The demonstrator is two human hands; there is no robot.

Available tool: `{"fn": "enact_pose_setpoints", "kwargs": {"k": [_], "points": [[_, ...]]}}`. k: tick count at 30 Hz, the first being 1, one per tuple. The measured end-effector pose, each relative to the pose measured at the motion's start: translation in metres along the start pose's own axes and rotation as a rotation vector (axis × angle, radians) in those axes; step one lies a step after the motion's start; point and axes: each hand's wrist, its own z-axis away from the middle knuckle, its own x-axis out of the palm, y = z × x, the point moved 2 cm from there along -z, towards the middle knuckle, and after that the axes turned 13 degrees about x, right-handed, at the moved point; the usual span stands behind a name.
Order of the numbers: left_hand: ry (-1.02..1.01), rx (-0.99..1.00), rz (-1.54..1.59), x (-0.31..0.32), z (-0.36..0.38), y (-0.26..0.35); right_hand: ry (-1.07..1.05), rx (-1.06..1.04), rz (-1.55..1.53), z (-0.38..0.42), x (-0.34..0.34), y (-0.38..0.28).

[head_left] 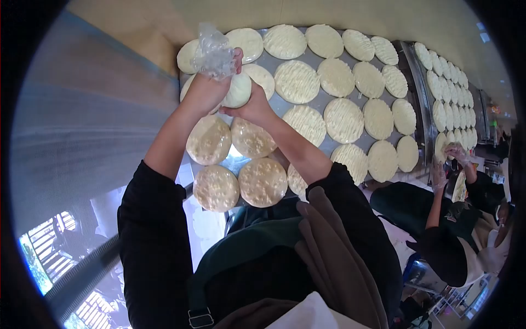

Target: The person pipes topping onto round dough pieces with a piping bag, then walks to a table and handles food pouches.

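Observation:
A clear plastic piping bag (237, 91) filled with pale cream is held over the left end of the table. My left hand (212, 90) is closed around the gathered upper part, and the loose plastic sticks up above it. Lower down, my right hand (253, 107) wraps around the filled part. The tip is hidden behind my hands. Below them lie flat round dough bases. Those closest to me, such as the browned round base (216, 188), look bare and glossy. Farther along, rounds like the cream-covered base (297, 81) carry pale, ridged lines.
The metal table (378, 90) holds several rows of rounds. A second table (429, 90) with more rounds continues to the right. There, a co-worker's gloved hands (457, 153) reach over the rounds. A wall (137, 35) and a mesh-like surface (82, 109) border the left side.

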Motion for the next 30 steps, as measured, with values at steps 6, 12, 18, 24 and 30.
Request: {"fn": "enact_pose_setpoints", "kwargs": {"k": [6, 12, 18, 24, 30], "points": [[0.071, 0.124, -0.199, -0.022, -0.085, -0.012, 0.041, -0.044, 0.011, -0.103, -0.031, -0.028], [0.060, 0.151, -0.137, -0.045, -0.173, -0.060, 0.082, -0.128, -0.214, -0.220, -0.057, -0.019], [0.002, 0.110, -0.352, -0.054, -0.188, -0.099, 0.122, -0.034, -0.326, -0.259, -0.034, 0.017], [-0.027, 0.218, -0.292, -0.060, -0.178, -0.139, 0.177, -0.106, -0.374, -0.271, -0.026, 0.046], [-0.024, 0.527, -0.594, -0.052, -0.190, -0.181, 0.338, -0.237, -0.060, -0.275, -0.056, 0.053]]}}
